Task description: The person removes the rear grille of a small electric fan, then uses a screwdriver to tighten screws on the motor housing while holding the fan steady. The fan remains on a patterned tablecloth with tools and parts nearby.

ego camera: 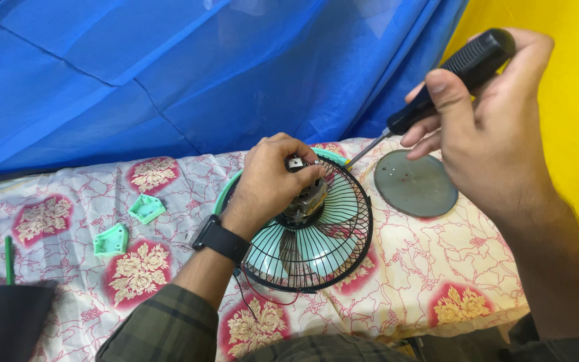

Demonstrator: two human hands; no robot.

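Blue fabric sheet [169, 74] hangs behind. White cloth with red floral print [437, 268] covers table. Round black wire fan guard with pale green blades [313, 245] lies flat near front edge. Grey round metal disc [415, 184] beside it, to the right. My left hand [273, 181] closed over fan motor [305, 201] at guard's centre. My right hand [484, 127] raised, gripping black-handled screwdriver [457, 74], tip down near guard rim. Two small green plastic brackets [129, 224] lie apart, left of guard.
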